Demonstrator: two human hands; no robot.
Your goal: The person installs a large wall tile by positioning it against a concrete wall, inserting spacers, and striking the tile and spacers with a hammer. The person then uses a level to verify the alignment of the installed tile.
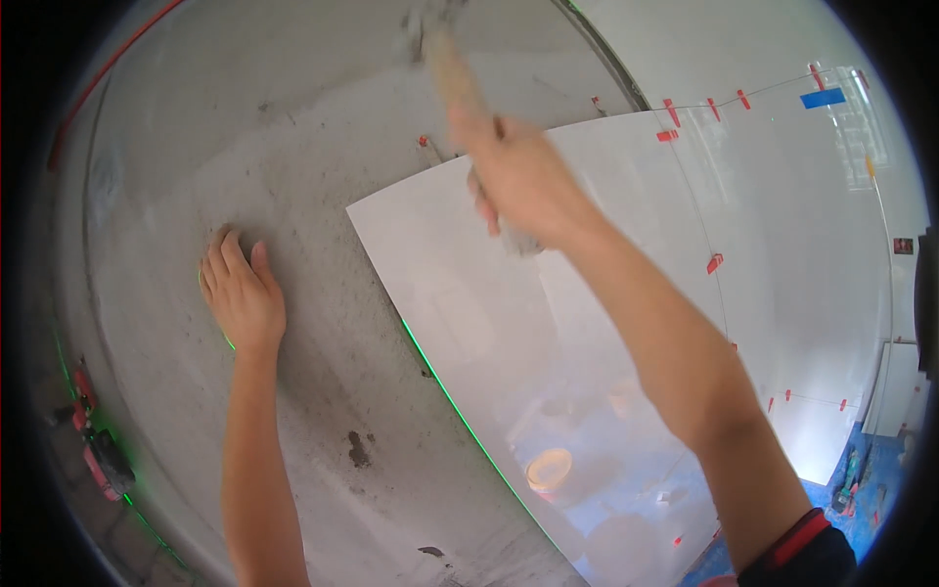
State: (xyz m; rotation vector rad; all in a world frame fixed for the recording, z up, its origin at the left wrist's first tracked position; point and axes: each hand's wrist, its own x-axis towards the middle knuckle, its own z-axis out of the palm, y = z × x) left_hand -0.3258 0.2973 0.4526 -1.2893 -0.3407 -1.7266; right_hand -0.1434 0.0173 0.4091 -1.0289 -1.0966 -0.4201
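My left hand (245, 289) rests on the rough grey wall surface (166, 176), fingers apart and slightly bent. My right hand (518, 181) is closed around the pale handle of a hammer-like tool (452, 73) raised over the upper edge of a large glossy white tile (469, 323). The tool's head is blurred by motion. A bright green laser line runs along the tile's left edge.
Red clips (715, 262) mark joints between white tiles (802, 245) on the right. Small red-tipped pieces (426, 147) sit along the tile's top edge. A red and black device (108, 460) is at lower left. Tools (846, 489) lie on blue sheeting at lower right.
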